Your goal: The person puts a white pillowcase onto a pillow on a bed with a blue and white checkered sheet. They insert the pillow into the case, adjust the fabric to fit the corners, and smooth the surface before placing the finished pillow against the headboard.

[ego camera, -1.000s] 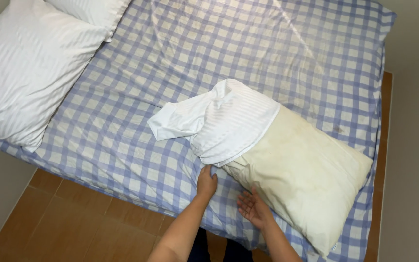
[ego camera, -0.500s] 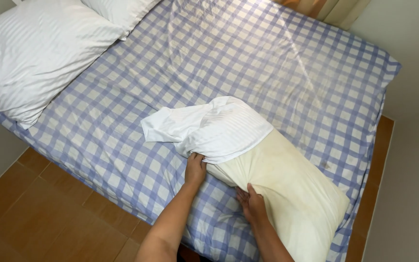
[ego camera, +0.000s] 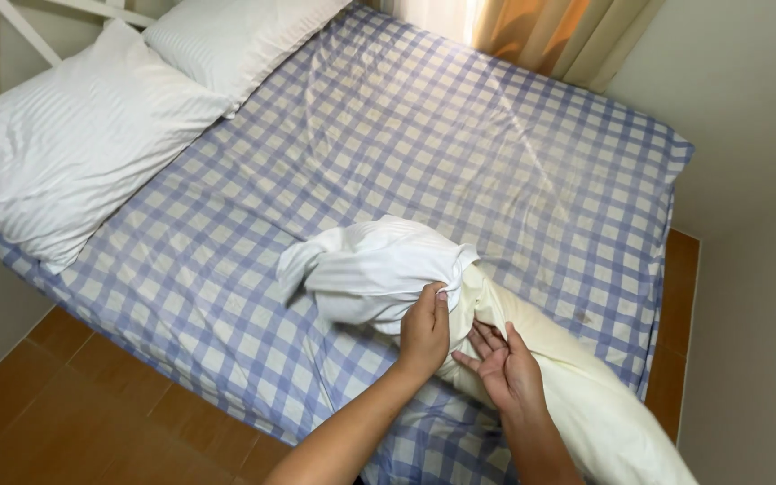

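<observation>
A cream bare pillow [ego camera: 586, 395] lies at an angle on the near right of the bed. A white striped pillowcase [ego camera: 374, 269] is bunched over its far end. My left hand [ego camera: 424, 330] is closed on the pillowcase's edge where it meets the pillow. My right hand [ego camera: 505, 368] rests flat against the pillow just beside it, fingers spread and pointing toward the pillowcase edge.
The bed carries a blue and white checked sheet [ego camera: 460, 144]. Two white striped pillows [ego camera: 74, 153] [ego camera: 226, 36] lie at the head, far left. A brown tiled floor [ego camera: 65, 404] runs along the near side, a wall [ego camera: 756, 269] stands at right, and an orange curtain [ego camera: 550, 31] hangs behind.
The view has tilted up and closed in on the bed. Both hands have moved up the pillow to the pillowcase edge, and the pillowcase is bunched tighter.
</observation>
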